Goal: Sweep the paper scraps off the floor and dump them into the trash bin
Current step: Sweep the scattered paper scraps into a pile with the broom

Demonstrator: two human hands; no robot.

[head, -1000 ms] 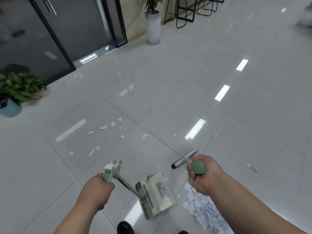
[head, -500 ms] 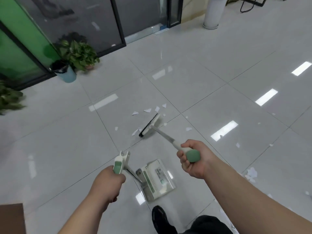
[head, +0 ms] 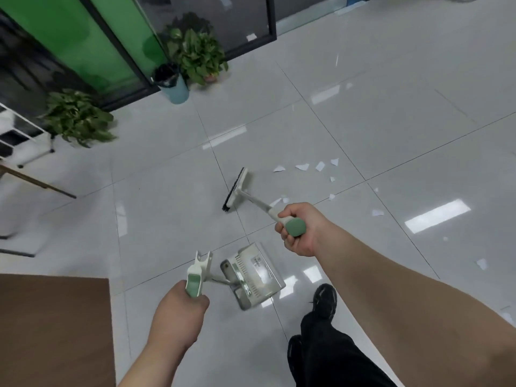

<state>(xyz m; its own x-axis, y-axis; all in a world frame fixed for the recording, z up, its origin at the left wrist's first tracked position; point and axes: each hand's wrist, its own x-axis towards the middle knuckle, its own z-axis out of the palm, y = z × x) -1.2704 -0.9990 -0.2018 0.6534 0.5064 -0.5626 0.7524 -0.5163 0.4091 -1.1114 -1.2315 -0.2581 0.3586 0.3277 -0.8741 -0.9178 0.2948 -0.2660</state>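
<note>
**A:** How far along is the sweeping?

**B:** Barely begun, I'd judge. The paper scraps [head: 303, 166] lie loose on the floor [head: 391, 121]. There's a small cluster just to the right of the broom head [head: 236, 189], and more strewn toward the right edge. I see none in the dustpan [head: 252, 275], though its glossy surface makes that hard to be sure of.

**A:** And the hands?

**B:** Both are occupied. The right hand [head: 296, 230] is wrapped round the green end of the broom handle, with the bristles down at the tiles. The left hand [head: 178, 305] grips the dustpan's long handle. The pan hangs low beside the person's shoe [head: 324, 297], and I can't tell whether it touches the ground.

**A:** So what remains?

**B:** Nearly all of it: gather the bits, push them into the pan, and carry it to the trash bin [head: 171, 82]. That stands by the glass wall, well apart from the scraps.

**A:** Anything in the way?

**B:** A potted plant [head: 198, 51] sits just beside the bin, so tipping looks easier from the front. A second plant [head: 78, 118] and a white rack [head: 16, 129] stand off to the left, and a brown table [head: 53, 331] corner sits near the left arm
</note>
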